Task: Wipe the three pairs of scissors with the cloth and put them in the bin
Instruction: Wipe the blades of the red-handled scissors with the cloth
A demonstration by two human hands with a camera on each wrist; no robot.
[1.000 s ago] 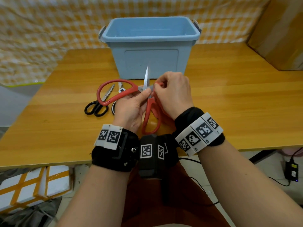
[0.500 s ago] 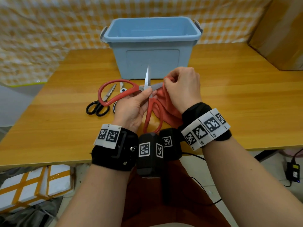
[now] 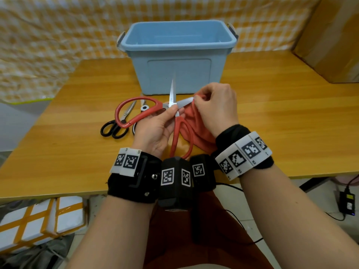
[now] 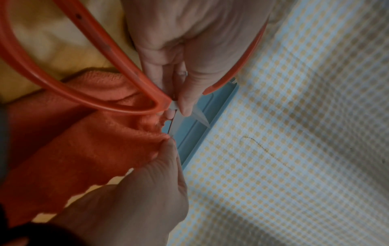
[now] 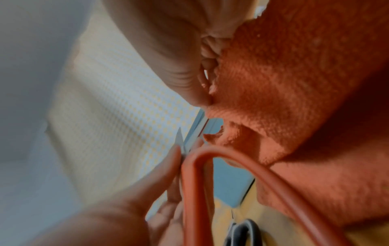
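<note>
Pinching red-handled scissors at the pivot with left hand, right hand gripping orange cloth around 1 blade

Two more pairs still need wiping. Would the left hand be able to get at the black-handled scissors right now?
Probably not yet: the left hand grips the red scissors. The black-handled scissors lie uncovered on the table just left of it.

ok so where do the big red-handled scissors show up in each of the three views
Head: the red-handled steel scissors sit at centre, blades open, left hand pinching them at the pivot.
Left wrist: red loops arc across the upper left, blades at centre.
Right wrist: one red loop curves through the lower middle, a blade tip above it.
Shared landmark: the orange knitted cloth that the right hand holds on one blade.
</note>
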